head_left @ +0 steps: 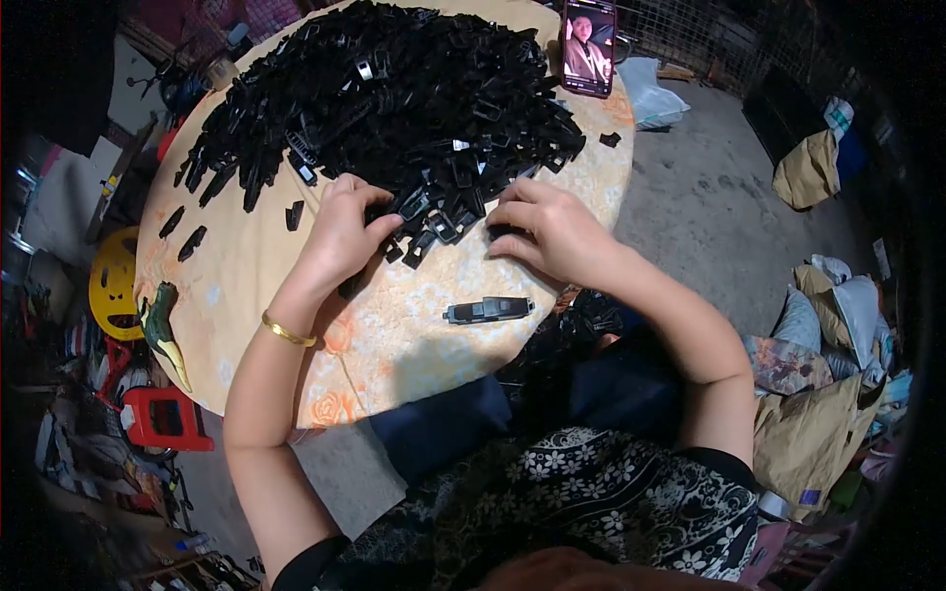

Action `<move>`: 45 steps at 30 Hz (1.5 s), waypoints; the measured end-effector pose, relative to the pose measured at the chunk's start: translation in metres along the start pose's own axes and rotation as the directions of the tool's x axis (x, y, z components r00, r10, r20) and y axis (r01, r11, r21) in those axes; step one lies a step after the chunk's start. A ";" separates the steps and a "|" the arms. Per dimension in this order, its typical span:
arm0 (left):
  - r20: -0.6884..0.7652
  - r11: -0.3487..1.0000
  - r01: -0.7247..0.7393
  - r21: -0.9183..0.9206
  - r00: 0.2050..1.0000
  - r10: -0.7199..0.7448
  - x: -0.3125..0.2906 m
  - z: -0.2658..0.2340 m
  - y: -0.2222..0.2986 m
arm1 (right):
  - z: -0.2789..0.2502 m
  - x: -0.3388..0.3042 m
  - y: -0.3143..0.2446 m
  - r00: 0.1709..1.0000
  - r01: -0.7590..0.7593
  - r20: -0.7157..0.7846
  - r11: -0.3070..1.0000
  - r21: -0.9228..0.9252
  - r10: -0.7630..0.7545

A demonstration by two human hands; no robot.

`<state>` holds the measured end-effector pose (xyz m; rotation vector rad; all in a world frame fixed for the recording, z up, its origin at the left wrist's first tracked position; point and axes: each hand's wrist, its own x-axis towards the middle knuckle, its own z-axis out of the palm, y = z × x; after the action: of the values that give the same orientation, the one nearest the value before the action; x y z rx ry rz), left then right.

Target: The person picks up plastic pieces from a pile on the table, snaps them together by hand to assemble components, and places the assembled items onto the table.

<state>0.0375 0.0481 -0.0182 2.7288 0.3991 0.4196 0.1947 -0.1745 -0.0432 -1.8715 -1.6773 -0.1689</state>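
Note:
A big heap of black plastic parts [394, 98] covers the far side of the round table. At its near edge, my left hand [345, 231] is closed, with thumb and fingers bent toward the parts. My right hand [552, 227] is curled at the heap's near right edge, a bit of something dark showing at its fingertips. What either hand grips is hidden by the fingers. Between the hands lie several loose black parts [434, 227]. Nearer me, a longer black plastic piece [490, 310] rests alone on the flowered tablecloth [434, 360].
A phone [589, 49] playing a video stands at the far right table edge. A green-and-yellow curved object [163, 333] lies at the left rim. A red stool [166, 417] stands below on the left. Bags and brown paper sacks [813, 433] crowd the floor at right.

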 end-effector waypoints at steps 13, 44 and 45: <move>-0.059 0.980 -0.078 -0.184 0.996 0.068 -0.013 0.007 0.020 | -0.019 -0.007 -0.005 0.989 0.039 0.145 0.999 -0.034 -0.034; 0.086 0.900 -0.423 -0.107 0.898 0.432 -0.051 0.017 0.068 | -0.034 -0.014 -0.027 0.993 0.044 0.096 0.960 0.275 -0.074; 0.037 0.895 -0.432 -0.112 0.898 0.438 -0.052 0.019 0.069 | -0.029 -0.015 -0.030 0.991 0.080 0.087 0.968 0.239 -0.103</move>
<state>0.0112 -0.0361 -0.0218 2.7089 -0.2557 0.4522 0.1725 -0.2021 -0.0161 -1.6508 -1.7675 0.0841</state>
